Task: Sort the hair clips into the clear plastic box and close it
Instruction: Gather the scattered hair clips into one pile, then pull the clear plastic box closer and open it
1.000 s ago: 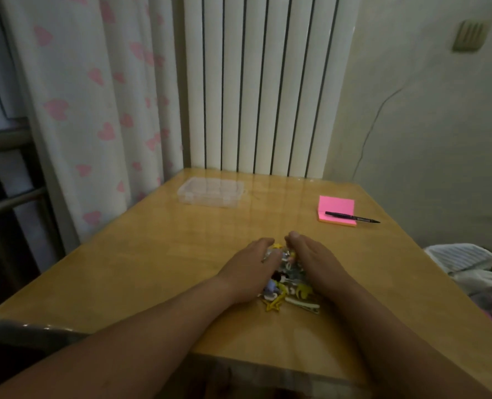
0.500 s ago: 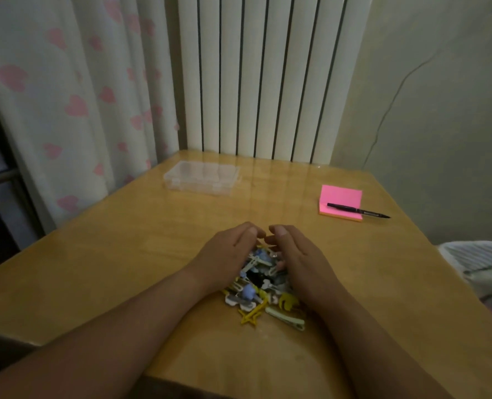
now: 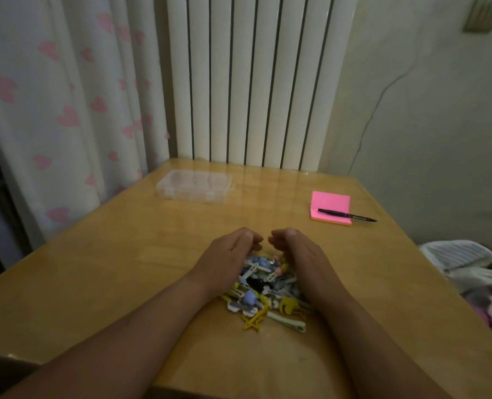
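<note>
A pile of small hair clips (image 3: 263, 286) in yellow, blue, white and black lies on the wooden table (image 3: 124, 269), near its front edge. My left hand (image 3: 224, 260) cups the pile from the left with fingers curled over its far side. My right hand (image 3: 299, 257) cups it from the right in the same way. A narrow gap separates the fingertips of the two hands. Part of the pile is hidden under my palms. The clear plastic box (image 3: 195, 187) stands closed at the back left of the table, well away from both hands.
A pink sticky-note pad (image 3: 329, 203) with a black pen (image 3: 348, 216) across it lies at the back right. A white radiator (image 3: 253, 82) and a heart-patterned curtain (image 3: 66, 110) stand behind the table. Crumpled fabric (image 3: 463, 260) lies off the right edge.
My fingertips, which met over the far side of the pile, have drawn slightly apart. Both hands stay around the clips. The view has shifted a little.
</note>
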